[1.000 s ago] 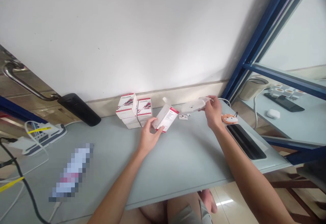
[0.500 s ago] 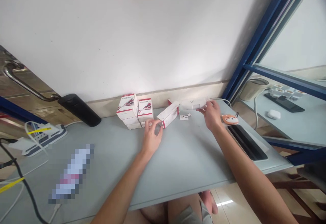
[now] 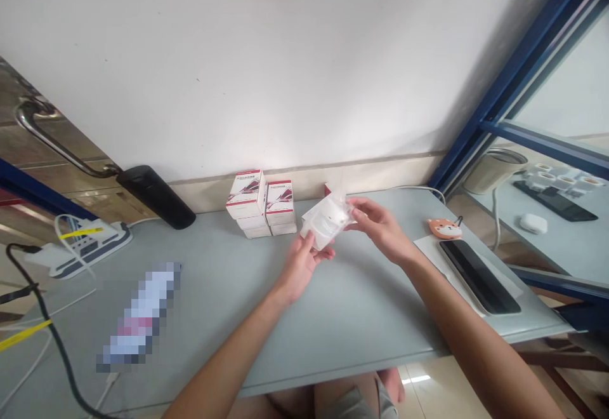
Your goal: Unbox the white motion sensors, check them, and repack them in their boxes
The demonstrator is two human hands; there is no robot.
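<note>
Both hands hold a white plastic device in a clear bag (image 3: 325,221) above the table, tilted. My left hand (image 3: 299,268) grips its lower left end, thumb on top and fingers beneath. At the upper right end, my right hand (image 3: 378,225) pinches the loose part of the clear bag. Behind the device lies a white and red carton, mostly hidden, with only a red flap (image 3: 327,188) showing clearly. To the left, several small white and red boxes (image 3: 246,188) are stacked against the wall. The small white parts on the table are hidden behind the device and right hand.
A black cylinder (image 3: 156,197) and a power strip (image 3: 90,251) with cables stand on the left. A blurred-out phone-like item (image 3: 137,317) lies nearer. On the right are an orange animal-face pouch (image 3: 445,228), a black slab (image 3: 479,276) and a blue-framed glass panel (image 3: 547,146).
My right hand has brought the bagged device left and nearer. My left hand has left the carton's side and closed on the device. The view has shifted slightly.
</note>
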